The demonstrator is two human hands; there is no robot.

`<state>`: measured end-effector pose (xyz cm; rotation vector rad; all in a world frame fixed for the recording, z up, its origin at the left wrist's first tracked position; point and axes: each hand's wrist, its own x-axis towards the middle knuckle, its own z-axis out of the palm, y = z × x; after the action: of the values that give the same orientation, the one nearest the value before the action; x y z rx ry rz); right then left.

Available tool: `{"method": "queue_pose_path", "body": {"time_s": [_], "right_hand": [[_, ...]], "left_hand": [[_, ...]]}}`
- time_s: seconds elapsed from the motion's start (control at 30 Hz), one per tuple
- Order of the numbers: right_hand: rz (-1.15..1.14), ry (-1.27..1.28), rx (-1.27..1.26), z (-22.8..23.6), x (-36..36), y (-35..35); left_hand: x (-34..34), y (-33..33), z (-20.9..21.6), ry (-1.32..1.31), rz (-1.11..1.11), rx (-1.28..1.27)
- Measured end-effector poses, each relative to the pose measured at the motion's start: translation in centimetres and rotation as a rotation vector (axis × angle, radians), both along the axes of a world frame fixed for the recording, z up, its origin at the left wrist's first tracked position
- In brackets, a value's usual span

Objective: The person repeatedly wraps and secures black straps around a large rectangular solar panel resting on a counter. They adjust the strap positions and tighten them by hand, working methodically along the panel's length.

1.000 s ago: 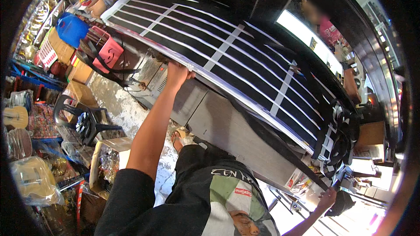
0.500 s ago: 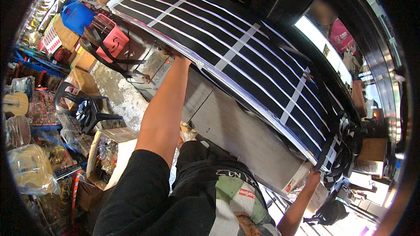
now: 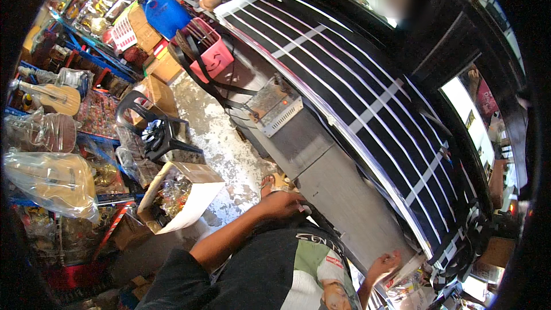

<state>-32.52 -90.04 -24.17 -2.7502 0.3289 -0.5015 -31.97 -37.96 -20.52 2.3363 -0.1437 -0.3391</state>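
Note:
A long stack of black strips [image 3: 321, 72], parted by thin white lines and crossed by grey tape bands, stretches diagonally over the workbench [image 3: 321, 183]. My left hand [image 3: 281, 204] is held in front of my body, off the strips. Its fingers are bent together, with a small pale bit at their tips that I cannot make out. My right hand [image 3: 384, 265] is over the bench's near right end, fingers loosely apart and holding nothing. A metal box with a slotted panel [image 3: 281, 116] and an orange light sits on the bench beside the strips' near edge.
A pink basket [image 3: 211, 60] and a blue container [image 3: 165, 14] stand at the far left. On the left are a black plastic chair [image 3: 166, 138], an open cardboard box [image 3: 195, 204] and wrapped guitars [image 3: 54, 181]. Black straps [image 3: 468, 241] bunch at the strips' right end.
Both hands have come away from the strips' near edge and drawn back toward my body. The metal box now shows fully. The whole view has shifted, placing the surroundings farther right.

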Motion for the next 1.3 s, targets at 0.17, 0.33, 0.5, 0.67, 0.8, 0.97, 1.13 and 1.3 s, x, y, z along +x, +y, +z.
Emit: {"method": "queue_pose_path", "body": {"time_s": [0.17,0.33,0.5,0.67,0.8,0.97,1.13,1.3], "right_hand": [[0.199,0.38,0.571,1.0,-1.8,11.7],[0.374,0.662,0.612,3.3,1.8,20.2],[0.295,0.552,0.644,5.0,3.0,29.2],[0.224,0.641,0.556,5.6,0.1,38.4],[0.163,0.692,0.668,5.8,-3.4,43.7],[0.189,0.612,0.686,5.0,-6.4,47.9],[0.163,0.558,0.682,4.6,-6.6,50.3],[0.087,0.544,0.684,5.2,-7.0,51.8]], "left_hand": [[-3.5,14.3,-2.3,0.263,0.716,-0.021],[3.0,26.3,1.0,-0.243,0.841,0.17],[12.7,34.6,1.1,-0.404,0.395,0.249],[18.2,38.0,-1.8,-0.299,0.043,0.5],[19.7,38.6,-3.4,-0.192,0.017,0.444],[21.0,38.6,-4.1,-0.216,0.098,0.388],[21.2,37.7,-3.7,-0.303,0.17,0.402],[20.5,37.5,-3.7,-0.261,0.072,0.392]]}}
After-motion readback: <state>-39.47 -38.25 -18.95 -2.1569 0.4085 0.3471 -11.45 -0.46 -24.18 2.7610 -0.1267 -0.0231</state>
